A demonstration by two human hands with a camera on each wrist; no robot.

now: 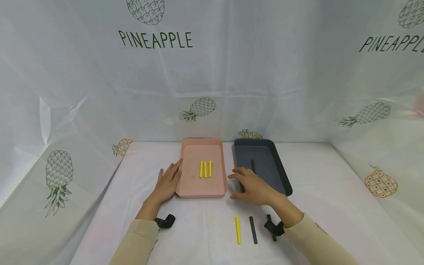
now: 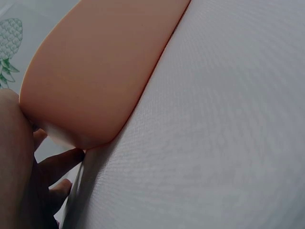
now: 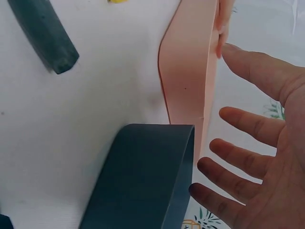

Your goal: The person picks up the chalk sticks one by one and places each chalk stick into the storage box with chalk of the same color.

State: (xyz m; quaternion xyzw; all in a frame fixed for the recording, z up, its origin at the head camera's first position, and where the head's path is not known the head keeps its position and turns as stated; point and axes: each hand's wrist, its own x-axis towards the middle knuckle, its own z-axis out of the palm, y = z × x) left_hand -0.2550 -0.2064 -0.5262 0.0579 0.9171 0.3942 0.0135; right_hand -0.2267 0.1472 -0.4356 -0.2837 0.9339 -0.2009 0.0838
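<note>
My left hand (image 1: 166, 184) lies along the left side of the pink tray (image 1: 190, 187), fingers extended and touching its wall. In the left wrist view, the fingers (image 2: 61, 167) reach around the tray's rounded corner. Three yellow sticks (image 1: 205, 170) lie side by side inside that tray. My right hand (image 1: 254, 188) hovers at the near left part of the dark tray (image 1: 275, 171), fingers spread and holding nothing. One black stick (image 1: 253, 165) is inside the dark tray, its lower part hidden behind the right hand.
Closer to me on the white tablecloth lie a yellow stick (image 1: 238, 230) and a dark stick (image 1: 253, 230). Another dark stick (image 1: 274, 238) is partly covered by the right wrist camera (image 1: 275, 228). A pineapple-print curtain (image 1: 265, 92) stands behind the trays.
</note>
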